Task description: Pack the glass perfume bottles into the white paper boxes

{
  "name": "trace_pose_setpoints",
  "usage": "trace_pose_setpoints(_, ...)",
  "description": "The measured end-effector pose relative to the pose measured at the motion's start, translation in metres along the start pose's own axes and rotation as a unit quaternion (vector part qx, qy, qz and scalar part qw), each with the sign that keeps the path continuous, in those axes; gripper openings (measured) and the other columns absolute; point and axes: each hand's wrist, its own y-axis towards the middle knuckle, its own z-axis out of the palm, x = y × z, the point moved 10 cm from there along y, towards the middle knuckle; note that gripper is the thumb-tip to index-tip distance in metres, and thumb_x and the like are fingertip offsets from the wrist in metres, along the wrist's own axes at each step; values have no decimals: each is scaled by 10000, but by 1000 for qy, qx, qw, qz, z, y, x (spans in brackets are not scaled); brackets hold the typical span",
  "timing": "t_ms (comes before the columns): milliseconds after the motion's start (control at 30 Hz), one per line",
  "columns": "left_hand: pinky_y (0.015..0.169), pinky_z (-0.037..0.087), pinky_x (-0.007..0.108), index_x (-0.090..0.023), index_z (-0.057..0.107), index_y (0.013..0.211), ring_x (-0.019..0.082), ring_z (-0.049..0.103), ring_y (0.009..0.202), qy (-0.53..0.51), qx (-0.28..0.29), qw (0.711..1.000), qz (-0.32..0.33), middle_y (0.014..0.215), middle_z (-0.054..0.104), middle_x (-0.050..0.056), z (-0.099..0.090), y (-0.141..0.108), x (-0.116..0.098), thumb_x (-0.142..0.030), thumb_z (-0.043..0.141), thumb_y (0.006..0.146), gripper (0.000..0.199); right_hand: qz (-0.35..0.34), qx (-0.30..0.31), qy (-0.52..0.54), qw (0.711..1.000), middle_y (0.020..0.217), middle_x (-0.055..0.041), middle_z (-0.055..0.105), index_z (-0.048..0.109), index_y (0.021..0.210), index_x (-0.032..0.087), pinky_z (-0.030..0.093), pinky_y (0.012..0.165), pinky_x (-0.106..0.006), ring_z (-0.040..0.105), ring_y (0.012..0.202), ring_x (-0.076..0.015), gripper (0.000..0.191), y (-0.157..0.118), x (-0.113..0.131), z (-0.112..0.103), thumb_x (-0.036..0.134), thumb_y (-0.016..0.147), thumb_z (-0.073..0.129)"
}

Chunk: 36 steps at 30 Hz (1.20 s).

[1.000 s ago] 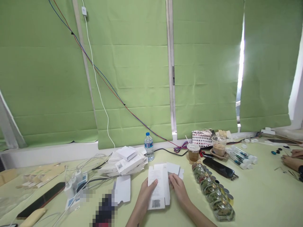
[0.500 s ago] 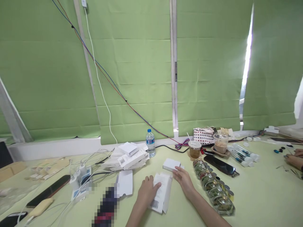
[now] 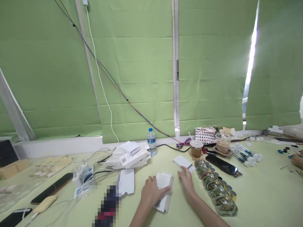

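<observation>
My left hand [image 3: 151,193] is closed over an elongated white box [image 3: 165,180] lying on the table, its thumb across the top face. Part of that box is hidden beneath the hand. A smaller white carton [image 3: 182,162] with a flap at its right end lies farther back. At its near edge, the outstretched fingers of my right hand [image 3: 187,182] touch or almost touch the carton. Left of my hands lies a flat white box piece [image 3: 126,182], beside a pixelated dark patch.
A pile of white boxes [image 3: 132,157] and a water bottle [image 3: 151,143] stand at the back. Bagged jars [image 3: 216,189], a black phone [image 3: 222,164] and drink cups [image 3: 196,148] lie right. Cables and a power strip [image 3: 81,186] are left. Another person's hand [image 3: 297,160] shows far right.
The smaller carton has shifted right, and my right hand has moved slightly right with it. My left thumb has stretched farther across the elongated box. The view has shifted slightly.
</observation>
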Motion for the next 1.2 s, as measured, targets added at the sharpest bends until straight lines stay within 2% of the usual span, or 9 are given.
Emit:
trace_pose_setpoints(133,834,406,505,-109,560,1089,430,478,1099,28,-15,999,-10,1143,563,229,8,-5,-4,-654,683,488,821,41,37,8,998,1111,-92,619,598,1022,215,468,811,-358,625,976,-274,436,-10,-5,13,297,594,576)
trace_pose_setpoints(267,814,419,455,-136,575,1034,397,521,1044,26,-18,999,-13,1083,599,196,10,-7,-7,-456,674,552,587,55,62,18,996,1064,-83,640,561,1116,213,455,836,-368,625,1011,-285,537,-15,-5,19,256,580,554)
trace_pose_setpoints(333,819,422,414,-142,561,1077,375,546,1032,-1,-34,999,2,1087,606,186,3,-5,-9,-382,648,585,555,55,53,18,997,1138,-105,606,547,1119,204,452,845,-370,608,1032,-293,547,-13,-4,16,275,577,572)
trace_pose_setpoints(433,875,412,406,-131,460,1242,364,545,1073,-66,-110,990,66,1156,583,186,-20,-3,-18,-380,610,667,644,54,34,16,998,1211,-119,558,539,1076,212,459,836,-371,584,1036,-297,503,-11,-2,11,345,597,611)
trace_pose_setpoints(567,1029,318,496,-121,346,1330,374,453,1225,-102,-213,957,170,1299,502,201,-40,-11,-29,-290,579,728,667,29,72,44,996,1054,-72,628,547,1011,218,500,760,-337,645,892,-253,412,-14,9,21,479,694,581)
trace_pose_setpoints(667,1122,150,565,-145,261,1374,356,273,1379,-96,-236,939,232,1425,395,189,-37,-20,-37,-196,556,742,699,-8,95,58,994,1083,-63,631,546,1049,224,503,773,-317,642,921,-237,422,-20,21,26,512,740,556)
trace_pose_setpoints(767,1146,78,581,-185,222,1375,318,163,1430,-92,-252,926,266,1482,331,174,-34,-27,-43,-132,537,746,705,-37,110,51,992,1094,-73,644,582,1030,221,488,814,-328,609,994,-261,393,-23,29,29,450,711,596)
trace_pose_setpoints(1000,1127,182,597,-230,321,1211,279,153,1440,49,-343,875,338,1432,402,185,-44,-42,-58,23,413,777,510,-88,253,19,963,825,-60,756,730,765,193,507,785,-386,662,800,-297,185,-34,40,63,298,658,620)
trace_pose_setpoints(1200,1092,298,588,-232,344,1226,281,287,1397,107,-425,799,412,1365,455,159,-45,-64,-71,89,417,778,556,-123,194,-21,973,995,-100,729,713,922,205,461,900,-416,631,984,-319,319,-27,37,43,354,654,625)
